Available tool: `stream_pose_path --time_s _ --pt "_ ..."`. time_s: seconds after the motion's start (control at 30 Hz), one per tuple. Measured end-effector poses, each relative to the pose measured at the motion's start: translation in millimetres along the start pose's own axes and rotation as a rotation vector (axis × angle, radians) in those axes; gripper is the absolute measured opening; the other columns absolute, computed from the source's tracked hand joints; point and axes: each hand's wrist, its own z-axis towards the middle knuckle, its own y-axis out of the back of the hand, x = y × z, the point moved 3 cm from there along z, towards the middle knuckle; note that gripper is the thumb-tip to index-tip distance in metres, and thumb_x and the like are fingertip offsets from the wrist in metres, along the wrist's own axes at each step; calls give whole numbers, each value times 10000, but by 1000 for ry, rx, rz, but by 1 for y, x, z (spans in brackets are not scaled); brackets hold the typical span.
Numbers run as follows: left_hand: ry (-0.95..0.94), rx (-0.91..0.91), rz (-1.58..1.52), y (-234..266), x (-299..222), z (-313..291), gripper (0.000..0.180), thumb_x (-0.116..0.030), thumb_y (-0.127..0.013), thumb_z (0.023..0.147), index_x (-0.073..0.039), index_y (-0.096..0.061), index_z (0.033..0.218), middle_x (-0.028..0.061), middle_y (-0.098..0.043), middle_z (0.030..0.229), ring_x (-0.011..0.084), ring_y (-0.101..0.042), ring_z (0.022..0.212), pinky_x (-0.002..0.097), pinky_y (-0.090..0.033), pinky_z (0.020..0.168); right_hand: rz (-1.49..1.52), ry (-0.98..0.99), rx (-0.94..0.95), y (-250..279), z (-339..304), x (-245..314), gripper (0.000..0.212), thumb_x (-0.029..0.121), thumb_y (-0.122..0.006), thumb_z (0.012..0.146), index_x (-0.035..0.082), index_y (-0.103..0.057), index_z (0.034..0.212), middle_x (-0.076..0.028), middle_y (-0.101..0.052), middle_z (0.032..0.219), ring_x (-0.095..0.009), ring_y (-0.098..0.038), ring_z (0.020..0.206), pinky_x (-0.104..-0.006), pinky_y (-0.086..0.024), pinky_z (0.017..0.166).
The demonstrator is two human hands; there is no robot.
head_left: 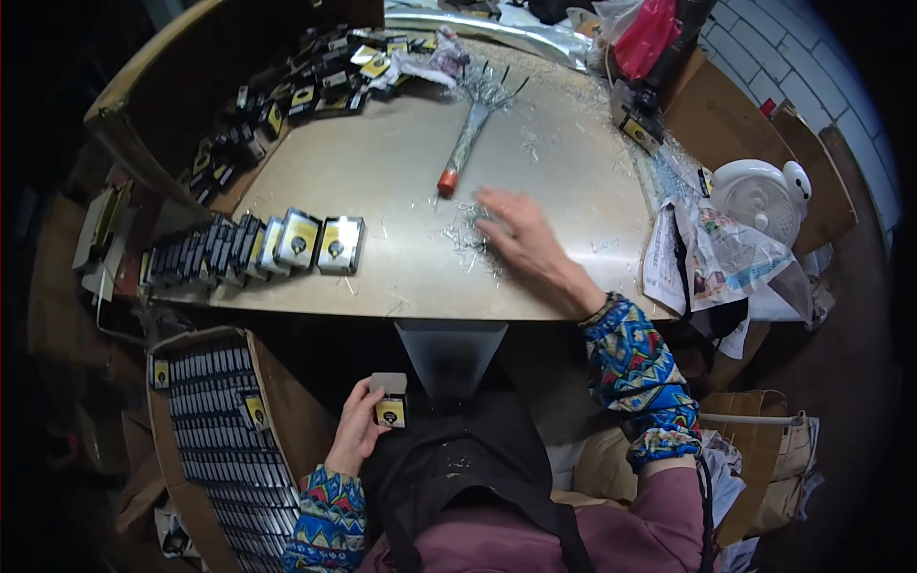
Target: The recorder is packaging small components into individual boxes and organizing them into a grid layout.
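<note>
My left hand (355,427) is closed around a small black, white and yellow box (391,409) above my lap. The box has its pale top flap raised; its inside cannot be made out. Over the tabletop my right hand (525,241) reaches out, fingers apart and slightly blurred by motion, with nothing visible in them. Beside its fingertips lies a loose scatter of thin, shiny pin-like pieces (462,241). Just beyond them rests a long clear tube-like thing with a red end (447,181), its far end spreading into dark prongs among more shiny pieces.
A row of small boxes (298,239) lines the table's left front. More boxes (334,81) are heaped at the far left. A carton packed with boxes (224,430) stands below, left. At right are a white fan (761,203), printed sheets (731,253) and cardboard (735,115).
</note>
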Motion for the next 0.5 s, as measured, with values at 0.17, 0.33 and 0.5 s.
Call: stream_pose_path --time_s 0.17,0.33,0.5 --pt "2 42 294 -19 29 14 308 -102 -662 933 -51 -590 1228 48 -654 1066 121 -619 959 240 -529 721 -169 -86 -29 -6 -2 -3 595 400 -643 940 74 -513 1420 -254 -418 1499 -416 -378 1399 -487 -300 1151" --pt "-129 208 405 -52 53 18 275 -85 -675 919 -43 -597 1180 41 -659 1060 123 -631 920 275 -545 736 -274 -25 71 -45 20 48 623 531 -520 973 103 -506 1426 -264 -373 1517 -401 -330 1434 -537 -237 1177" --pt "58 115 -21 -65 56 8 248 -63 -666 908 -61 -599 1147 37 -685 1012 106 -669 886 253 -561 702 -303 -43 43 -64 -11 89 522 458 -502 996 112 -544 1385 -188 -453 1482 -360 -376 1408 -522 -284 1156"
